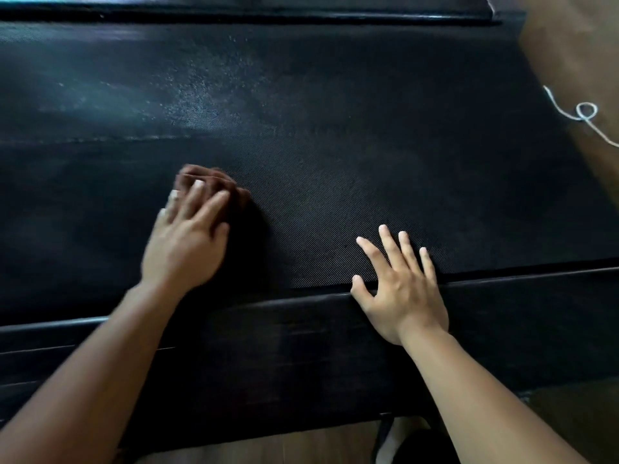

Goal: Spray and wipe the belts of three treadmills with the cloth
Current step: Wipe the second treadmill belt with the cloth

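So, shoe (388, 440): beside the right forearm, on the floor (301, 453); person likely stands at the treadmill's side and leans in.
near side rail (268, 316): runs under both wrists.
right hand (402, 289): flat, fingers spread and straight, holds nothing; palm on the rail, fingertips over onto the belt. Reads as a brace carrying body weight during the reach.
left hand (187, 236): left of the right hand and further in, palm down, fingers look straight, pressing not pinching; motion-blurred, so likely mid-stroke.
cloth (231, 187): dark, bunched under and just beyond the left fingertips, on the belt; flat-hand pressure probably there to spread contact.
belt (368, 162): textured black, under both sets of fingers.
spray speckle (201, 92): beyond the left hand, well apart from the cloth; probably unwiped, so next strokes should go that way.
far rail (268, 15): past the speckle.
string (586, 112): white, on the floor beyond and right of the right hand; irrelevant.
spray bottle: not in view.
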Action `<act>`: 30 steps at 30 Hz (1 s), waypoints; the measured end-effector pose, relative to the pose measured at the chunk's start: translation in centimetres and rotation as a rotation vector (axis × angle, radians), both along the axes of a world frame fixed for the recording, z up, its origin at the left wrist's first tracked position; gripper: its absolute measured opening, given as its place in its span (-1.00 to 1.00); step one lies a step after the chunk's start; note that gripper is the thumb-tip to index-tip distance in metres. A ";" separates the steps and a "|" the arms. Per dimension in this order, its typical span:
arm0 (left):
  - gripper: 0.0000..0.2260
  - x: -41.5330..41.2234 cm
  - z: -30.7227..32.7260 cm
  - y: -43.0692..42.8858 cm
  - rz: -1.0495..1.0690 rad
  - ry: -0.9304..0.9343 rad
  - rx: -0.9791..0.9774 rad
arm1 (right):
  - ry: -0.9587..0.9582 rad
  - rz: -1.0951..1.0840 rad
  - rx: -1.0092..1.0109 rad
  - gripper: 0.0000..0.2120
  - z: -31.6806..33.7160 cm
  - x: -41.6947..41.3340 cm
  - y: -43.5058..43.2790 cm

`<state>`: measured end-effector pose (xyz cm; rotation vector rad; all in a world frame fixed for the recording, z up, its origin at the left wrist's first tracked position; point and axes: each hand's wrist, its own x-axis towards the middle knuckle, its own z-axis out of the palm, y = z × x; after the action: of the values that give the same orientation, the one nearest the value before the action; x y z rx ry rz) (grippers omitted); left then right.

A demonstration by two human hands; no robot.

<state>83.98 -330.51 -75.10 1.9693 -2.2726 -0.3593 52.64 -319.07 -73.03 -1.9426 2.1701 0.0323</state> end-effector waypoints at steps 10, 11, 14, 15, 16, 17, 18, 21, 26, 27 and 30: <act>-0.42 -5.8 0.5 -12.1 0.120 -0.049 0.082 | 0.014 0.003 -0.010 -0.35 0.0 0.0 0.0; -0.43 -7.6 0.6 -11.9 0.056 -0.050 0.072 | 0.014 0.003 -0.005 -0.35 0.0 0.0 0.0; -0.44 -12.2 0.7 -9.1 -0.161 -0.025 0.035 | 0.013 0.004 0.012 -0.35 0.1 0.0 0.0; -0.44 -13.2 0.9 -7.6 -0.214 -0.007 0.033 | 0.010 0.005 0.015 -0.35 0.1 0.0 0.0; -0.45 -13.7 1.0 -6.0 -0.248 0.013 0.039 | 0.006 0.007 0.014 -0.35 0.1 0.0 0.0; -0.46 -13.8 1.1 -4.3 -0.268 0.034 0.047 | 0.001 0.007 0.012 -0.35 0.2 0.0 0.0; -0.46 -13.5 1.3 -2.7 -0.283 0.051 0.052 | -0.003 0.007 0.010 -0.35 0.2 0.0 0.0; -0.46 -11.0 1.5 2.0 -0.315 0.040 0.044 | -0.021 0.001 -0.002 -0.36 0.0 -0.1 0.1; -0.42 -3.2 1.2 4.1 -0.142 0.009 0.035 | -0.046 -0.006 -0.009 -0.35 0.0 -0.1 0.2; -0.42 -1.9 1.2 3.9 -0.087 -0.006 0.031 | -0.054 -0.006 -0.006 -0.35 0.0 -0.2 0.2; -0.46 -0.1 1.3 2.8 0.073 -0.025 0.028 | -0.089 -0.007 -0.001 -0.35 -0.1 -0.3 0.2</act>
<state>83.85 -327.74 -73.76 2.0751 -2.2153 -0.3623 52.30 -318.89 -73.10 -1.8999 2.1202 -0.0555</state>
